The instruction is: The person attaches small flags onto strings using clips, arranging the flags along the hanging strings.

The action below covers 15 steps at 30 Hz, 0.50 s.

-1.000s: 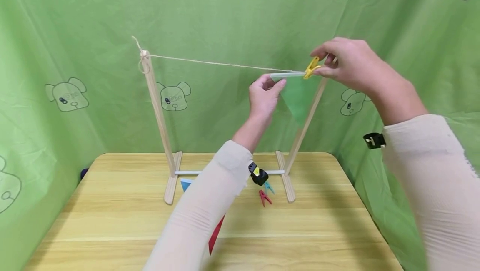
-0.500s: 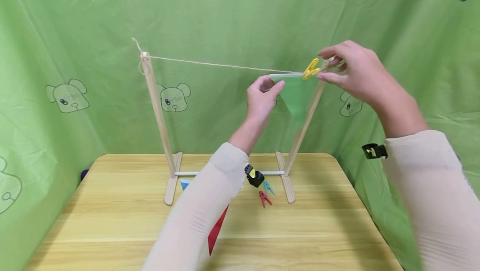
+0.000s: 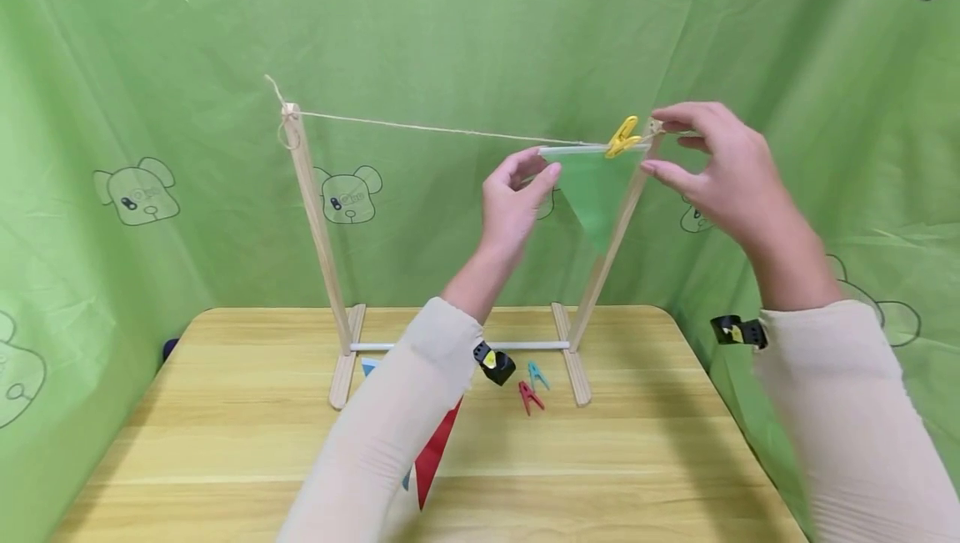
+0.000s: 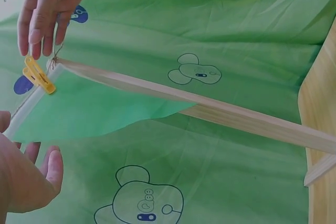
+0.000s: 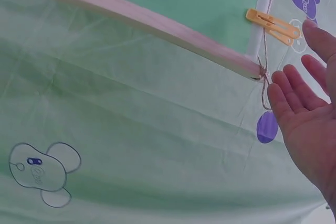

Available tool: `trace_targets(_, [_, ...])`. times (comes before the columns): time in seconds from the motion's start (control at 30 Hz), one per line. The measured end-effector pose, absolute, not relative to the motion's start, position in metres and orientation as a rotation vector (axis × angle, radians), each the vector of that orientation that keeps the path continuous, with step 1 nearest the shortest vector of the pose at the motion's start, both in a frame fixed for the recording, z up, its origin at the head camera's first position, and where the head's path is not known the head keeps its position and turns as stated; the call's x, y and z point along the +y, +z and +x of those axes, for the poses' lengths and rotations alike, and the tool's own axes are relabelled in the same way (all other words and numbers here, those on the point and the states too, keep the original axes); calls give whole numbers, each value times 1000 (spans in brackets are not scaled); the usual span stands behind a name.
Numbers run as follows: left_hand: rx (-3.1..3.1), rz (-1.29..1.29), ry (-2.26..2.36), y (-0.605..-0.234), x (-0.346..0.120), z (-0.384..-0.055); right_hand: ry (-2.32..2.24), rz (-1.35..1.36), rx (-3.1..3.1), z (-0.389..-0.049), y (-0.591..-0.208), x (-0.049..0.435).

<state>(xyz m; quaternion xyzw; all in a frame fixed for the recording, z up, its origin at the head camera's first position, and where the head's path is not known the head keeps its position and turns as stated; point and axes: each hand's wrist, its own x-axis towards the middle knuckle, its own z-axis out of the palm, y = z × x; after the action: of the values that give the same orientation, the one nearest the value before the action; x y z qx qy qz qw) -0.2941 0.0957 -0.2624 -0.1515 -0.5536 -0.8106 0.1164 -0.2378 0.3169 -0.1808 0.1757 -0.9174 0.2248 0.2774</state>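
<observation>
A green pennant (image 3: 592, 193) hangs from the string (image 3: 450, 130) of a wooden frame, near the right post (image 3: 611, 251). A yellow clothespin (image 3: 623, 136) clips its white top hem to the string. My right hand (image 3: 671, 143) hovers just right of the pin with fingers spread, touching nothing; the right wrist view shows its flat palm (image 5: 310, 114) beside the pin (image 5: 273, 23). My left hand (image 3: 538, 166) is at the pennant's left top corner, fingers relaxed; its fingers (image 4: 52, 166) lie under the pennant (image 4: 94, 114), without a grip.
The left post (image 3: 311, 218) stands on the wooden table (image 3: 637, 460). A red clothespin (image 3: 529, 397) and a teal clothespin (image 3: 537, 374) lie by the frame's foot. A red pennant (image 3: 438, 451) and a blue pennant (image 3: 369, 369) lie under my left arm. Green cloth walls surround the table.
My right hand let go of the yellow clothespin and drew back to the right and down. My left hand loosened at the pennant's corner. The pennant now hangs from the pin.
</observation>
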Motion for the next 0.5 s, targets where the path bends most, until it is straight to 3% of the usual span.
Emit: trace_targets(0.5, [-1693,-537,-2314,-278,67,-281,1002,454,-2199,-227,-230,318])
